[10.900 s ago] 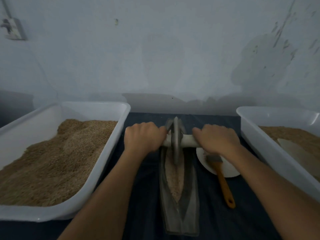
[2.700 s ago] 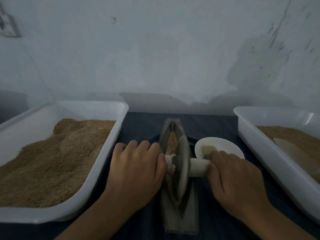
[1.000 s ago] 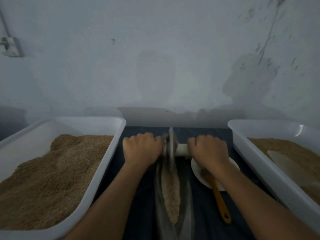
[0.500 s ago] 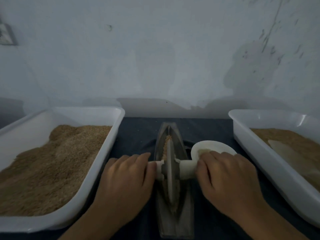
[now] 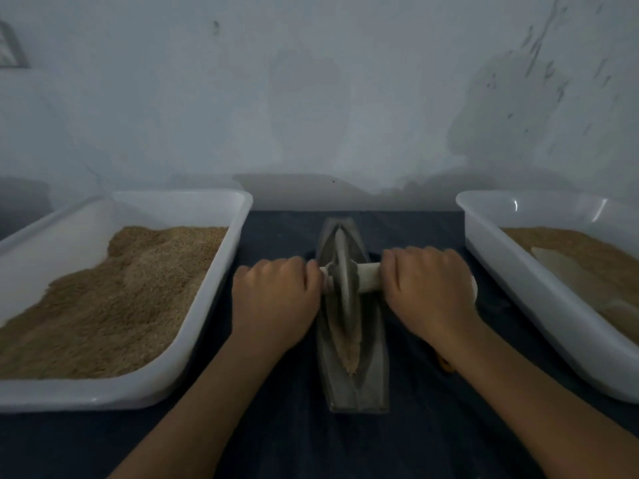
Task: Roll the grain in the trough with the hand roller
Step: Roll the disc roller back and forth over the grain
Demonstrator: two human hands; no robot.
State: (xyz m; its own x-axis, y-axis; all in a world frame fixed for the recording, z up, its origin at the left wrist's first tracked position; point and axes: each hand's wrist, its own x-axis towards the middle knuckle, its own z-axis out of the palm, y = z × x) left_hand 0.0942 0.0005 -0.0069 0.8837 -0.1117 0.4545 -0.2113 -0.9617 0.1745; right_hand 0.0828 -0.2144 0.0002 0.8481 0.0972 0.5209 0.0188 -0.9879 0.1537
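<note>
Head view: L hand (image 5: 276,299) and R hand (image 5: 427,292) each curled tight round an end of the roller (image 5: 342,285) axle, one per side, likely to keep the disc upright in the trough (image 5: 371,361). Grain (image 5: 347,350) heaped toward 6 o'clock. Trough walls hem the disc; free run toward 12 and 6. Trays at 9 (image 5: 193,333) and 3 (image 5: 511,274) near the knuckles.

A large white plastic tray (image 5: 221,257) holding brown grain stands at left, another white plastic tray (image 5: 518,271) at right, both on dark blue cloth (image 5: 276,437).
</note>
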